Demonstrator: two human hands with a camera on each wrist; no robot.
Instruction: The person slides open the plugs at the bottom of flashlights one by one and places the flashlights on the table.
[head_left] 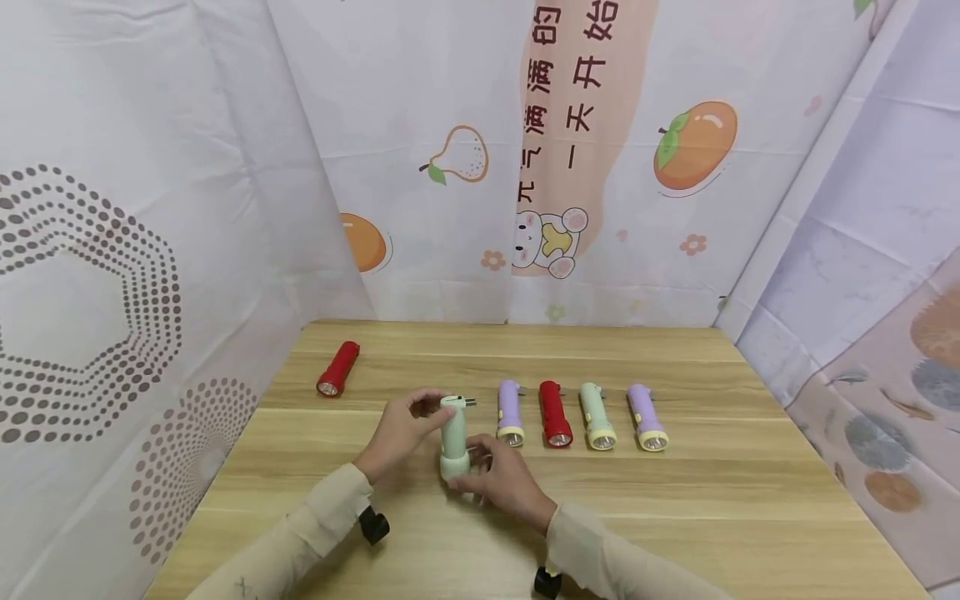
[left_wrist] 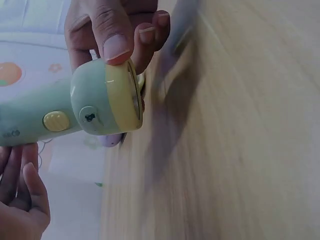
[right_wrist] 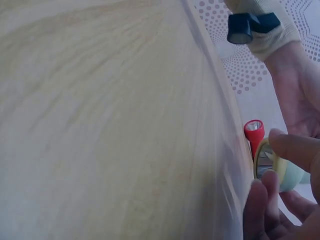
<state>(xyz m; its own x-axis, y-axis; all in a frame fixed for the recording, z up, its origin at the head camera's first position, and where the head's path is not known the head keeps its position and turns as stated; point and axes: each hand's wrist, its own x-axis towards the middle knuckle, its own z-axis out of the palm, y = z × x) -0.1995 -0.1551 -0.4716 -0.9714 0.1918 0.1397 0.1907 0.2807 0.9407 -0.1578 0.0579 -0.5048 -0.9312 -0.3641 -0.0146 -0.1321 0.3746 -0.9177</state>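
A pale green flashlight (head_left: 453, 437) is held upright above the table, lamp end down, with two metal prongs sticking out near its top. My left hand (head_left: 401, 429) pinches the tail end between thumb and fingers. Lower down, my right hand (head_left: 504, 479) grips the lamp head by its rim. The left wrist view shows a yellow ring (left_wrist: 120, 97) round the head and a yellow slide switch (left_wrist: 56, 121) on the body. In the right wrist view the reflector (right_wrist: 264, 161) shows between the right fingers.
Right of my hands, a row of flashlights lies on the wooden table (head_left: 675, 517): purple (head_left: 509, 412), red (head_left: 555, 414), green (head_left: 597, 417) and purple (head_left: 647, 418). Another red flashlight (head_left: 339, 368) lies at the back left. Printed cloth (head_left: 420, 83) hangs behind and beside the table.
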